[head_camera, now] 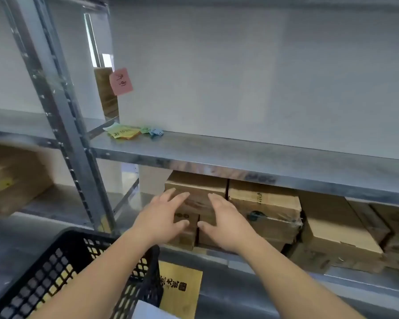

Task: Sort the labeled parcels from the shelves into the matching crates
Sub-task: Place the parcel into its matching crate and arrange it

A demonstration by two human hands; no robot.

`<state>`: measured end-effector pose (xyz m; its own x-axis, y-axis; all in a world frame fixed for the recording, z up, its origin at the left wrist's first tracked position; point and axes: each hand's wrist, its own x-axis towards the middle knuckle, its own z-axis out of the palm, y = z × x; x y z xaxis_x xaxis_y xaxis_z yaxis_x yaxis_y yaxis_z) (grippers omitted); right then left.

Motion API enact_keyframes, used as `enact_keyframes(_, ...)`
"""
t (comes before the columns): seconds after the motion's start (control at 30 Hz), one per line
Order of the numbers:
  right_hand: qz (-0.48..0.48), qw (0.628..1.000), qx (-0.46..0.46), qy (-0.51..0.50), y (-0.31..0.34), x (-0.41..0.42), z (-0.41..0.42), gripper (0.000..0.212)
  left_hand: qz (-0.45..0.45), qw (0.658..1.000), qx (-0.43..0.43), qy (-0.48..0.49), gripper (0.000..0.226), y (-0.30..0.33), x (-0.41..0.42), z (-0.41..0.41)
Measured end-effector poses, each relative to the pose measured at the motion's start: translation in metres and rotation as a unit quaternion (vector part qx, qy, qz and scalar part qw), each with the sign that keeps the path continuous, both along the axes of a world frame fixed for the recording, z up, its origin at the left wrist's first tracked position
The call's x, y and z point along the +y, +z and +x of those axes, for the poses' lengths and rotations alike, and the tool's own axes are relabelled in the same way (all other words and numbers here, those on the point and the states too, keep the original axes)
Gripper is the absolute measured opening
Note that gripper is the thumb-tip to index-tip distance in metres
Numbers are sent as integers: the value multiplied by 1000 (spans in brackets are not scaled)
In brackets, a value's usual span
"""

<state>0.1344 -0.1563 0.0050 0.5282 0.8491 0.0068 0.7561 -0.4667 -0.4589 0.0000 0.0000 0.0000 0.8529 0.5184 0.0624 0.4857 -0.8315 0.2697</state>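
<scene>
Nearest, bottom left: black plastic lattice crate (62,270), w/ my left forearm passing over its rim. Just right of it, a yellow printed cardboard parcel (181,288) lies below the shelf edge. Left hand (161,217): fingers spread, relaxed, in front of the brown cardboard parcel (196,187) on the lower grey metal shelf (240,157); contact cannot be confirmed. Right hand (224,219): fingers spread, same parcel, gripping nothing. Further right: more brown cartons (263,203). Upper level: pink sticky note (121,81), coloured paper slips (124,132).
</scene>
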Motion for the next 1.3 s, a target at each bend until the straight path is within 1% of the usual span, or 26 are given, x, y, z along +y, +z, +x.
enact_keyframes(0.07, 14, 999, -2, -37, -4, 4, 5, 86, -4, 1000, -30, 2, 76, -2, 17, 2)
enact_keyframes(0.17, 33, 994, -18, -105, -9, 2, 6, 82, -4, 995, -101, 1, 68, -9, 42, 9)
enact_keyframes(0.23, 45, 986, -43, -154, -10, 7, 5, 82, -3, 991, -132, 9, 64, -12, 52, 15)
enact_keyframes(0.3, 44, 979, -60, -188, -6, 15, 7, 89, -34, 991, -127, 23, 64, -16, 61, 22)
enact_keyframes(0.37, 34, 979, -50, -193, -3, 29, 10, 101, -71, 993, -87, 23, 69, -18, 67, 28)
enact_keyframes(0.43, 9, 981, -41, -191, -2, 42, 15, 105, -102, 993, -55, 1, 74, -20, 71, 33)
enact_keyframes(0.5, -20, 982, -18, -188, 1, 52, 19, 98, -141, 988, -64, -19, 78, -22, 74, 35)
enact_keyframes(0.57, -25, 983, 26, -182, 4, 55, 19, 89, -171, 980, -95, -24, 75, -26, 72, 35)
enact_keyframes(0.63, 10, 980, 62, -191, 8, 53, 16, 74, -183, 975, -130, -11, 58, -26, 66, 30)
enact_keyframes(0.7, 59, 975, 73, -202, 12, 47, 9, 50, -193, 970, -147, 16, 36, -25, 58, 22)
enact_keyframes(0.8, 106, 966, 72, -224, 10, 35, -1, 19, -192, 972, -125, 54, 16, -21, 43, 3)
enact_keyframes(0.83, 115, 963, 84, -227, 9, 30, -4, 16, -191, 971, -125, 67, 13, -19, 37, -4)
enact_keyframes(0.87, 121, 962, 102, -225, 8, 24, -6, 24, -197, 970, -118, 85, 13, -16, 29, -13)
enact_keyframes(0.9, 122, 960, 129, -215, 7, 18, -7, 40, -202, 966, -125, 101, 22, -14, 20, -20)
enact_keyframes(0.93, 119, 959, 162, -202, 7, 11, -8, 62, -209, 962, -130, 118, 43, -10, 8, -28)
enact_keyframes(1.0, 89, 955, 222, -175, 8, -6, -9, 106, -228, 952, -134, 155, 91, -5, -16, -43)
enact_keyframes(1.03, 66, 956, 237, -159, 9, -16, -10, 121, -239, 947, -131, 171, 110, -4, -30, -51)
enact_keyframes(1.1, 24, 960, 253, -121, 10, -35, -11, 137, -275, 935, -104, 197, 136, -1, -56, -65)
enact_keyframes(1.17, -5, 961, 266, -75, 9, -53, -11, 141, -285, 931, -88, 209, 145, -3, -81, -78)
enact_keyframes(1.2, -16, 961, 272, -53, 9, -62, -12, 141, -280, 933, -84, 211, 143, -5, -91, -83)
enact_keyframes(1.23, -16, 961, 274, -34, 8, -70, -14, 141, -270, 936, -84, 212, 134, -8, -103, -89)
enact_keyframes(1.3, 16, 964, 264, -15, 3, -84, -20, 137, -270, 933, -81, 224, 116, -11, -129, -97)
